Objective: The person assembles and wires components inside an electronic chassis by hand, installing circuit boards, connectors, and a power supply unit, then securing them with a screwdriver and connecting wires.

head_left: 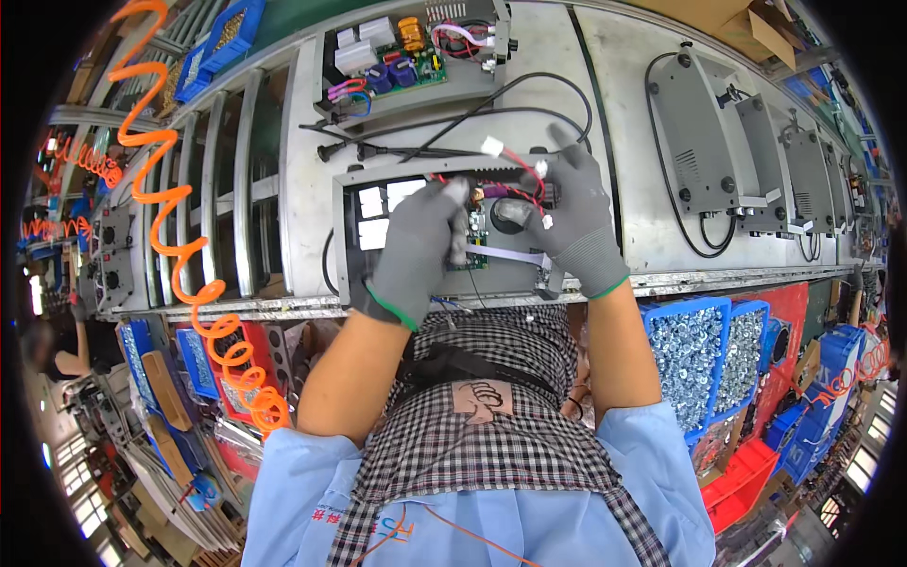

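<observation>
An open grey metal chassis with a circuit board inside lies on the bench in front of me. My left hand, in a grey glove, reaches into it and pinches something small near the board's middle. My right hand, also gloved, rests on the chassis's right side, fingers curled around red wires with white connectors. A flat pale ribbon cable runs between the two hands. What the left fingertips grip is hidden.
A second open chassis with a green board sits further back. Black power cables loop across the bench. Closed grey units line the right. Blue bins of screws sit lower right; an orange coiled hose hangs left.
</observation>
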Demonstrator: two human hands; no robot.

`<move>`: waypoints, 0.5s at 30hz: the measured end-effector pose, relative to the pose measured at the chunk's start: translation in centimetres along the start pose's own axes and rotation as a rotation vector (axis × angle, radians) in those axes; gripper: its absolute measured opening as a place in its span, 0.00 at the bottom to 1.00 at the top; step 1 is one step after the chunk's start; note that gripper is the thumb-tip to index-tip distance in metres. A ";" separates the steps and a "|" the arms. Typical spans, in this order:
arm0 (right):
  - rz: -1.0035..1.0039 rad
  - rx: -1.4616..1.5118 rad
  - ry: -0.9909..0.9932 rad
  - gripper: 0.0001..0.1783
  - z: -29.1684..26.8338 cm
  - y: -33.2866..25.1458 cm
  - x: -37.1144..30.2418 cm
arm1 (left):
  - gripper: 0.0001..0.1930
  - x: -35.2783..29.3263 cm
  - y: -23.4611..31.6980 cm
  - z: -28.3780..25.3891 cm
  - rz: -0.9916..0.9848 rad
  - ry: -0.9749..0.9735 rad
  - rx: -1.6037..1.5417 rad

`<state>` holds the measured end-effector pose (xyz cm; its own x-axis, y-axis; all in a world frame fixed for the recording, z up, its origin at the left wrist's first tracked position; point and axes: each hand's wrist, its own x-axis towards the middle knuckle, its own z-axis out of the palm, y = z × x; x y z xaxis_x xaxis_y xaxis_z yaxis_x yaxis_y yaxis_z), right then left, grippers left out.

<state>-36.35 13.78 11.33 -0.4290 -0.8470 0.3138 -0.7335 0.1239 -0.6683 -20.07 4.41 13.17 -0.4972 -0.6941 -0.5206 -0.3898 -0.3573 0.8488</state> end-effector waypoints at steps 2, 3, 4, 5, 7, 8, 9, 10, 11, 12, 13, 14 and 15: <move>-0.061 0.026 -0.038 0.17 0.5 -0.2 0.9 | 0.18 -1.4 -1.0 0.7 -0.082 0.036 -0.034; -0.116 0.040 -0.083 0.17 0.6 -0.2 1.3 | 0.15 -1.8 -1.4 1.4 0.027 0.065 0.214; -0.189 0.114 -0.049 0.16 0.5 0.5 1.8 | 0.14 -2.4 -1.1 1.6 0.323 0.188 0.478; -0.015 0.262 -0.046 0.13 0.2 0.7 1.9 | 0.12 -2.8 -0.8 1.6 0.625 0.305 0.738; 0.182 0.494 -0.023 0.12 0.6 1.2 1.3 | 0.10 -2.3 -0.7 1.7 0.719 0.324 0.563; 0.177 0.494 -0.016 0.12 0.9 1.4 1.2 | 0.10 -1.7 -0.3 1.5 0.572 0.243 0.371; 0.320 0.581 -0.002 0.12 1.2 1.4 0.9 | 0.10 -1.3 0.1 1.2 0.423 0.158 0.179; 0.465 0.665 0.019 0.13 1.4 1.5 0.8 | 0.11 -1.4 1.4 0.9 0.309 0.128 0.226; 0.473 0.699 0.060 0.15 1.7 1.7 0.6 | 0.12 -1.0 1.9 0.9 0.218 0.081 0.154; 0.476 0.694 0.081 0.15 1.6 1.8 0.5 | 0.12 -0.7 2.0 1.2 0.206 0.056 0.125; 0.479 0.690 0.102 0.16 1.6 1.7 0.5 | 0.12 -0.5 2.0 1.3 0.195 0.031 0.099; 0.478 0.690 0.115 0.16 1.6 1.7 0.5 | 0.12 -0.4 2.0 1.3 0.202 0.023 0.105; 0.432 0.640 0.098 0.16 1.5 1.7 0.4 | 0.13 -0.6 1.7 1.4 0.184 0.028 0.071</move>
<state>-36.95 12.83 9.30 -0.6740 -0.7383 -0.0253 -0.0558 0.0851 -0.9948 -21.48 5.06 14.83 -0.5435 -0.7613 -0.3536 -0.3488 -0.1784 0.9201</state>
